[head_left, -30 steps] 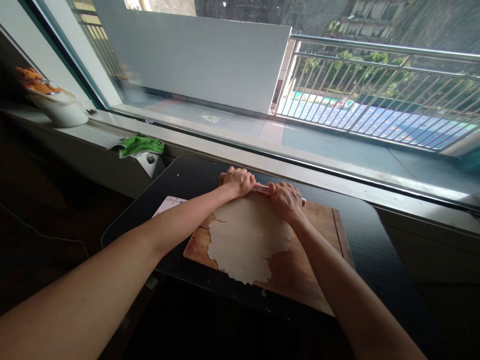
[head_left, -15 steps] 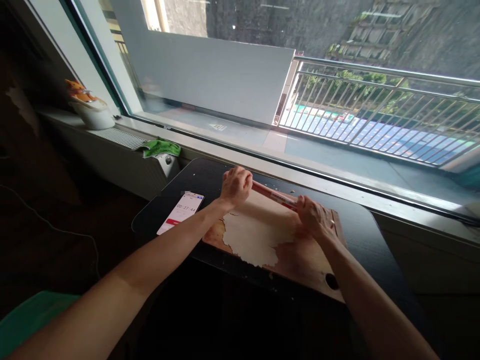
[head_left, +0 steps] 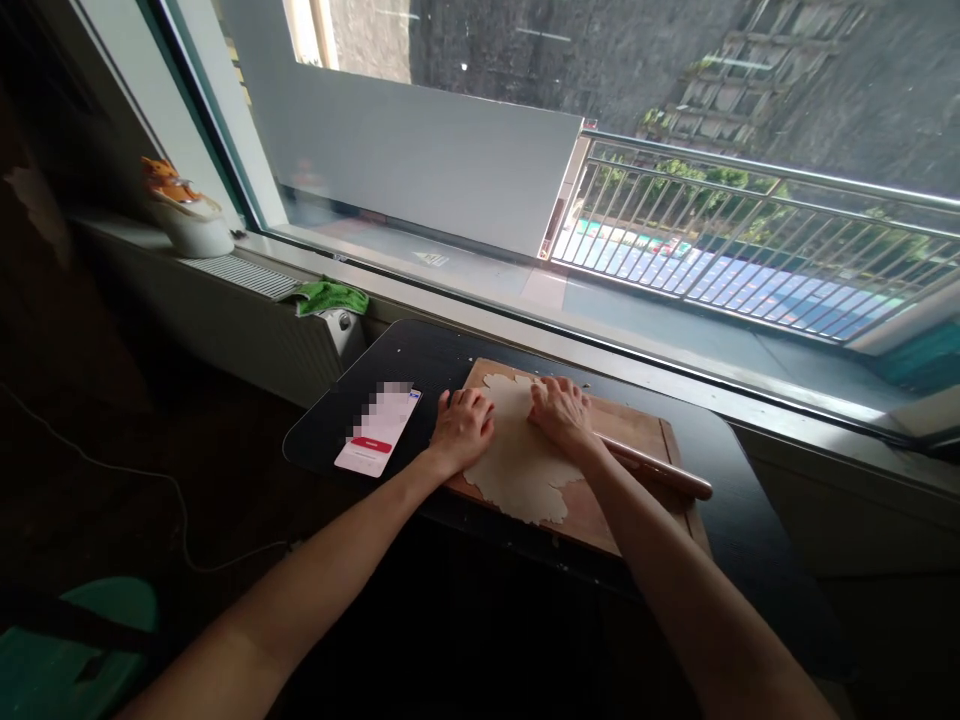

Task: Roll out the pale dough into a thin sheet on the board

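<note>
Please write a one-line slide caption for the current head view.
Left hand and right hand at a ragged dough sheet on a wooden board, a rolling pin to the right.

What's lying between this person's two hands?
The head view shows part of the flat dough sheet between the left hand and right hand, atop the wooden board.

- Table (head_left: 424, 358): one.
- Cutting board (head_left: 637, 426): one, on the table.
- Dough sheet (head_left: 511, 465): one, on the board, nearer its left edge.
- Rolling pin (head_left: 660, 467): one, reaching the board's right edge.
- Left hand (head_left: 463, 430) and right hand (head_left: 561, 408): two hands.
- Phone (head_left: 379, 436): one, near the table's left edge.
- Green cloth (head_left: 332, 296): one, outside the table's far left corner.
</note>
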Demonstrator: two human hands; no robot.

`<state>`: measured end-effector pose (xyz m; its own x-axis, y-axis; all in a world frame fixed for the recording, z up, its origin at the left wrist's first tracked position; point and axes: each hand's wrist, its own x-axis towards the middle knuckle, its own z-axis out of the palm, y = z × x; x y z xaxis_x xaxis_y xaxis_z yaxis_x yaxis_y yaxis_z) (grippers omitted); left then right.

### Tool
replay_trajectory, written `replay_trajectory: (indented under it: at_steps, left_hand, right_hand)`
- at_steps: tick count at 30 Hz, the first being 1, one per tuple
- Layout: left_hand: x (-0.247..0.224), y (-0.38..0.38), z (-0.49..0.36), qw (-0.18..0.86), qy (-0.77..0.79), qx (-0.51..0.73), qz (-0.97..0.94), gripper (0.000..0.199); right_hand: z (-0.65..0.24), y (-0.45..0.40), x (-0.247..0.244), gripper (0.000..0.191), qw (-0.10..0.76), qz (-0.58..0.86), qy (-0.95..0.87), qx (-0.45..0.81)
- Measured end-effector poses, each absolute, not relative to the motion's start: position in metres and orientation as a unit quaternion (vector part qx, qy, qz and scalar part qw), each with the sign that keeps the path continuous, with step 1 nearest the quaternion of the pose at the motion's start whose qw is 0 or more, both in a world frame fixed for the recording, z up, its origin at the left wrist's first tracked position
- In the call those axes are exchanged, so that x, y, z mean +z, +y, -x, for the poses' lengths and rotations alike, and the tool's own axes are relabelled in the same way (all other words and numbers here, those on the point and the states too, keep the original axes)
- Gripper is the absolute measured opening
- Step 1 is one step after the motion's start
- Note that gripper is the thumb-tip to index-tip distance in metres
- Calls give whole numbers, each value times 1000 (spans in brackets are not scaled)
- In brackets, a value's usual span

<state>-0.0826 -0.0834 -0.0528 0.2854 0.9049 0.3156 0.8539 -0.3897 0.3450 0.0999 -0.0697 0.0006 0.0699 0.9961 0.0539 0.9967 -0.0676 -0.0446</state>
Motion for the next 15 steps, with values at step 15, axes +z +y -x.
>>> replay_trajectory:
  at_steps: [15]
  left_hand:
    - [-56,-89,84,65,527,290,-796,17]
  right_hand:
    - [-111,-60,-20,57,10,664,-747,31]
